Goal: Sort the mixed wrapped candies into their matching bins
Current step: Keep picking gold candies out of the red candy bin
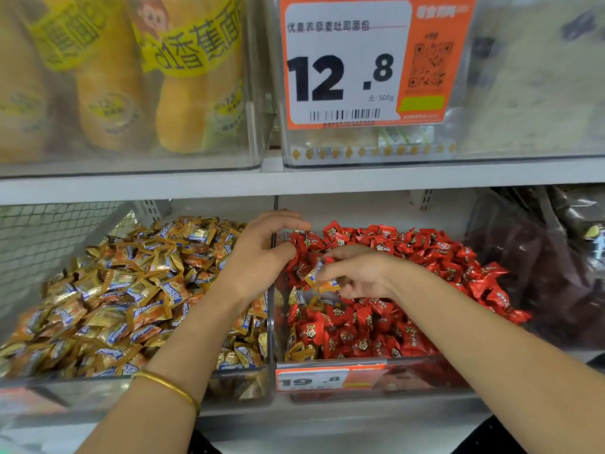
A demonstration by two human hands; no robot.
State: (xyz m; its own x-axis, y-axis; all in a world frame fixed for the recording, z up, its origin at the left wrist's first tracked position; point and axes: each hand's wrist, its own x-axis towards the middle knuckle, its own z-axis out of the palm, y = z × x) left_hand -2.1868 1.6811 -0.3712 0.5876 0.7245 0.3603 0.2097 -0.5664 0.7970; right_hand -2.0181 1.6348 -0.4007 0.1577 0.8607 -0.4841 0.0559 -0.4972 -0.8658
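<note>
Left hand [262, 253] relaxed, right hand [357, 273] pinching two gold candies [322, 280] over red bin [442, 376]

Both forearms reach forward; the left hand [262, 253] curls loosely (thumb spread), the right hand [360, 273] pinches a small gold-wrapped candy [322, 280].

Two bins side by side on the lower shelf: the left bin [65, 386] is heaped with one kind of candy, the right bin [425, 371] with another. The left hand [262, 253] is over the wall between them. The right hand [363, 273] is above the right heap, with a stray candy [319, 278] pinched in its fingers. More strays [299, 350] (a fair few) lie in the right bin's front-left corner. There's a price tag [314, 380] on that bin's front and a shelf board [294, 178] overhead.
</note>
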